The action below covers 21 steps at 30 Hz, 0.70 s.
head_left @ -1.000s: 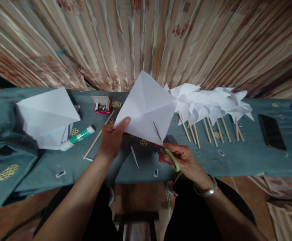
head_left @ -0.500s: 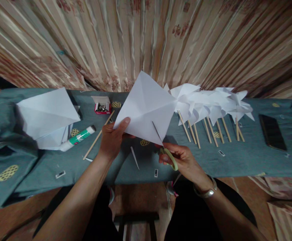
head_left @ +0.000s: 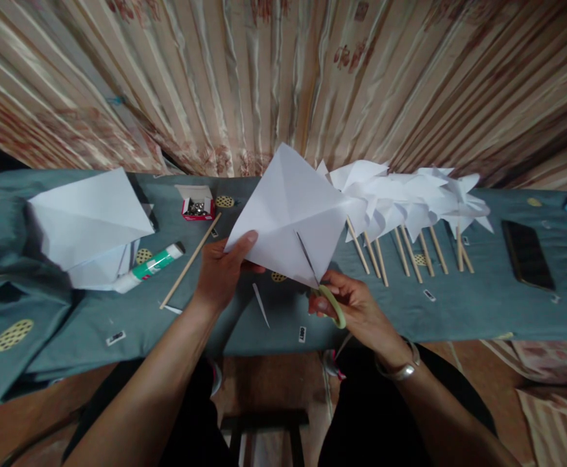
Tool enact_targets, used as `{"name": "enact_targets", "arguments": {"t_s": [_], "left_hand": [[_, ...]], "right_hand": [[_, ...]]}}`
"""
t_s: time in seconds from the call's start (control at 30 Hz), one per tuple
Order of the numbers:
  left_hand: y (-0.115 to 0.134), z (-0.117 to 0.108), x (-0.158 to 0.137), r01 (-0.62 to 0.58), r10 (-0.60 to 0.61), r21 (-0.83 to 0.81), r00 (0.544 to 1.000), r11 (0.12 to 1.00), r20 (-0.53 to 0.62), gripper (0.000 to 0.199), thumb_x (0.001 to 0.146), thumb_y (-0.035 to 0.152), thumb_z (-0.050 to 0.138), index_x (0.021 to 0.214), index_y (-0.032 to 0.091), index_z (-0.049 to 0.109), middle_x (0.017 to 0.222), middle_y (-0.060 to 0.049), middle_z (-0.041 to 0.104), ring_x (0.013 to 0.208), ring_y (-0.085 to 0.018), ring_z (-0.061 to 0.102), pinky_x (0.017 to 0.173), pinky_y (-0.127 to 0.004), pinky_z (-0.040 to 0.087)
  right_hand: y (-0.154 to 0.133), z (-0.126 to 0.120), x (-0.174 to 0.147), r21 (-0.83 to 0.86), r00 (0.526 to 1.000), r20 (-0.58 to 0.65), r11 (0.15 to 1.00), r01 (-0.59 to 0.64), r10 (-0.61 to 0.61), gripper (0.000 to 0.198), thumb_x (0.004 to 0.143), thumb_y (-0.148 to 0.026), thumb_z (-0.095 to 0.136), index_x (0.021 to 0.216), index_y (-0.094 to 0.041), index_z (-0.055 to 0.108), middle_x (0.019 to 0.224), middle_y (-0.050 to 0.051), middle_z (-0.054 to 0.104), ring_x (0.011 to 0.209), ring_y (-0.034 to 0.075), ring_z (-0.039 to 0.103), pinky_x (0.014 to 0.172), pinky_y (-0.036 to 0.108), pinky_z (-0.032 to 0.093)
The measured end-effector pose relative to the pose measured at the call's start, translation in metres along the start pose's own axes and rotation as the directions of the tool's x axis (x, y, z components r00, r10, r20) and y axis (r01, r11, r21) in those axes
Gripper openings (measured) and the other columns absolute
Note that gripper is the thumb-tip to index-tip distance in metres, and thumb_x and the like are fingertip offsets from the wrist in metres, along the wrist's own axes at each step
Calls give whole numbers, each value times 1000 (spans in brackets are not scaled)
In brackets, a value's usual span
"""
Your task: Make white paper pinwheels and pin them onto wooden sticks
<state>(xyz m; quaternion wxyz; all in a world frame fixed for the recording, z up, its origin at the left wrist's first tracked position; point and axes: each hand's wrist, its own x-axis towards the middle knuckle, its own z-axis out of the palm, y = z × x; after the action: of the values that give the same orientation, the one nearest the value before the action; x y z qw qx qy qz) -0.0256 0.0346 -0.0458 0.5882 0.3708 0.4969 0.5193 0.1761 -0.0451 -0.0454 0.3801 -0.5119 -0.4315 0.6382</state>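
A square sheet of white paper (head_left: 283, 207) with diagonal creases is held up over the table, one corner toward the curtain. My left hand (head_left: 222, 269) pinches its left corner, thumb on top and fingers underneath. My right hand (head_left: 356, 308) is closed round the light green handles of a pair of scissors (head_left: 333, 305). One blade lies over the paper at its near corner, pointing toward the middle; the other blade is hidden beneath. Below the sheet, a thin white paper strip (head_left: 261, 305) lies on the cloth.
White paper pinwheels (head_left: 400, 194) on wooden sticks lie at right, beside a dark phone (head_left: 527, 254). At left are a stack of paper (head_left: 89, 214), a glue stick (head_left: 152, 266), a loose wooden stick (head_left: 191, 259) and a red box (head_left: 198, 206) of small metal pieces. A curtain (head_left: 283, 78) hangs behind.
The paper has shifted slightly right and a little toward me, with my left hand moving along. The scissors remain at the near corner; my right hand has hardly moved.
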Motion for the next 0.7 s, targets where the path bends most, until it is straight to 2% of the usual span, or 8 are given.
{"name": "enact_targets", "arguments": {"t_s": [0.7], "left_hand": [[1, 2, -2, 23, -23, -10, 1000, 1000, -2, 33, 62, 42, 82, 68, 11, 70, 63, -3, 66, 52, -13, 61, 39, -21, 53]], "right_hand": [[2, -1, 1, 37, 999, -11, 998, -41, 41, 46, 66, -46, 82, 103, -21, 69, 64, -4, 62, 55, 9, 54, 56, 21, 46]]}}
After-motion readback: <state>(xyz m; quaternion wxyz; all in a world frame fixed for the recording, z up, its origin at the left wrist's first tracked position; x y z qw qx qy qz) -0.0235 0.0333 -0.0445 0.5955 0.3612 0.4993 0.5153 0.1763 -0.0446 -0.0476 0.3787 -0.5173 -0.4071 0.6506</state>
